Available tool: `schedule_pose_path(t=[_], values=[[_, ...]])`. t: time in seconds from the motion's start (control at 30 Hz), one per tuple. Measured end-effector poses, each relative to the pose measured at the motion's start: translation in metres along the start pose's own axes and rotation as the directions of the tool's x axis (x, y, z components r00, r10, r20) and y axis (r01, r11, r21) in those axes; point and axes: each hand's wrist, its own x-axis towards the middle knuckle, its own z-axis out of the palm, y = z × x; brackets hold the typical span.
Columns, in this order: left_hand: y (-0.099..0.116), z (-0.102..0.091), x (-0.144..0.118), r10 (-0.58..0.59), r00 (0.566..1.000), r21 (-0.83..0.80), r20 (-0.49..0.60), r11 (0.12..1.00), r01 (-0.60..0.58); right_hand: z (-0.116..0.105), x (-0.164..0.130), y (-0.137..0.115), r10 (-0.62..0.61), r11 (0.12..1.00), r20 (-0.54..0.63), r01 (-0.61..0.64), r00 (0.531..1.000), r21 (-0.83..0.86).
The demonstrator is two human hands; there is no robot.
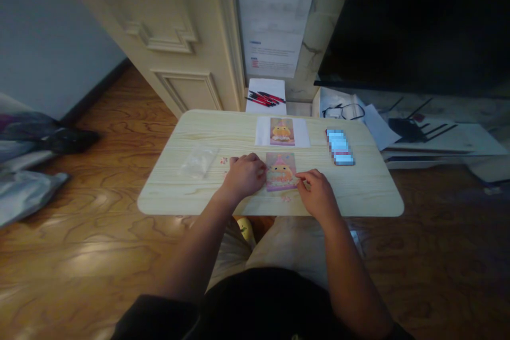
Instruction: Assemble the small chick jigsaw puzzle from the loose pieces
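Note:
A small picture card (pixel 281 170) with an orange cartoon figure on a pink and purple ground lies on the light wood-grain table (pixel 358 196). My left hand (pixel 247 172) rests at its left edge, fingers curled and closed; what they hold, if anything, is hidden. At the card's right edge my right hand (pixel 316 188) has thumb and forefinger brought together in a pinch, on something too small to make out. Small pinkish bits (pixel 286 199) lie just below the card, and more reddish bits (pixel 223 160) are left of my left hand.
Behind the card lies a white sheet (pixel 302 133) with a similar printed picture. A phone (pixel 340 147) is at the right, a clear plastic bag (pixel 199 162) at the left. Past the table are red-and-black pens (pixel 265 99), glasses (pixel 345 111) and a black router (pixel 406 130).

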Motion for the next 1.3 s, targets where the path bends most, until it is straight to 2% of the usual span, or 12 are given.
schedule_pose_path(t=[0.13, 0.27, 0.37, 0.63, 0.73, 0.9, 1.3], values=[[0.001, 0.005, 0.000, -0.028, 0.999, -0.012, -0.020, 1.000, 0.028, 0.004, 0.000, 0.002, 0.003, 1.000, -0.002, -0.003, 1.000, -0.021], [0.002, 0.006, 0.000, -0.056, 0.997, -0.030, -0.043, 0.998, 0.055, 0.009, 0.000, -0.002, -0.067, 0.995, -0.012, 0.066, 0.998, -0.081], [0.003, 0.008, -0.001, -0.060, 0.996, -0.042, -0.064, 0.997, 0.057, 0.013, 0.001, -0.007, -0.106, 0.989, 0.028, 0.109, 0.994, -0.100], [0.000, 0.009, -0.008, -0.023, 0.997, -0.053, -0.069, 0.998, 0.019, 0.020, 0.002, -0.012, -0.098, 0.988, 0.115, 0.111, 0.989, -0.107], [-0.001, 0.008, -0.011, 0.041, 0.996, -0.059, -0.083, 0.997, -0.046, 0.021, 0.001, -0.012, -0.095, 0.988, 0.117, 0.108, 0.989, -0.108], [-0.002, 0.011, -0.018, 0.247, 0.968, -0.018, -0.052, 0.968, -0.249, 0.023, 0.001, -0.011, -0.098, 0.988, 0.113, 0.111, 0.989, -0.111], [-0.001, 0.011, -0.022, 0.296, 0.953, 0.050, -0.061, 0.955, -0.293, 0.019, 0.002, -0.014, -0.080, 0.985, 0.139, 0.099, 0.987, -0.138]])
